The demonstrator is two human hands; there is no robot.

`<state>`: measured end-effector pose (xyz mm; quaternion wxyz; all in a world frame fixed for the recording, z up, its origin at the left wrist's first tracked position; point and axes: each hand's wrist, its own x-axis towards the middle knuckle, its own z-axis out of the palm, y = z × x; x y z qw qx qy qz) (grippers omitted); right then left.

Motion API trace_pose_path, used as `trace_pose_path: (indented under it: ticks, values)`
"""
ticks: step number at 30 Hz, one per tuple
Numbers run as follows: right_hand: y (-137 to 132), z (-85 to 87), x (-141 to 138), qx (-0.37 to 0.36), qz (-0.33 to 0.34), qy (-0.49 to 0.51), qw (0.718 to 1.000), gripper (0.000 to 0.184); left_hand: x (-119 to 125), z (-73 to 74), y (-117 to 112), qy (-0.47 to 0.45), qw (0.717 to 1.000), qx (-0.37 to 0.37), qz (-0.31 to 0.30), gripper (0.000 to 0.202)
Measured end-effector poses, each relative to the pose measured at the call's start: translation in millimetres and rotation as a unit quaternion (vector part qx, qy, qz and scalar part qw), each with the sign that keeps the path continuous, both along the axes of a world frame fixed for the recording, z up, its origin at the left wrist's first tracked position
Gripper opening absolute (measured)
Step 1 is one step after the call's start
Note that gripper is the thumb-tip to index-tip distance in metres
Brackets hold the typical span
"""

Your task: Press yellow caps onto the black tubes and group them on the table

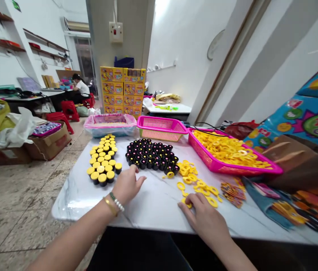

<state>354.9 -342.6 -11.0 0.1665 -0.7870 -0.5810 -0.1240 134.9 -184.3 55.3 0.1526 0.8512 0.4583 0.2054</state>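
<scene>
Yellow ring-shaped pieces, round black cups, marbled tabletop

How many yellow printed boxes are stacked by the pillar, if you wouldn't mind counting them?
8 yellow printed boxes show: four in the left column, four in the right, by the pillar. More may be hidden behind them or below, behind the baskets.

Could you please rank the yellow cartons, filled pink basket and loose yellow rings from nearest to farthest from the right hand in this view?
1. Loose yellow rings: at and beyond the right hand.
2. Filled pink basket: beyond, right side.
3. Yellow cartons: far behind the table, left.
</scene>
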Motion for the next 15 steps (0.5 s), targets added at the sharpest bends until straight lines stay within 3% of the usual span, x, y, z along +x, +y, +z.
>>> trace_pose_path:
  ticks: [3,9,12,15]
  values:
    - [4.2,-1.3,4.1,0.005,0.008,0.016,1.0,0.024,17.6,1.8,20.4,0.024,0.999,0.018,0.029,0.031]
    - [-1.8,-8.6,0.2,0.105,-0.019,0.091,0.99,0.026,27.6,-12.1,37.3,0.068,0.996,0.032,0.042,0.027]
    - [-4.5,-3.4,-2.7,0.138,0.028,0.149,0.979,0.029,29.6,-16.9,40.3,0.077,0.995,0.038,0.045,0.026]
    - [-6.7,4.1,-1.7,0.126,0.076,0.177,0.973,0.029,28.2,-15.2,37.7,0.071,0.995,0.051,0.041,0.022]
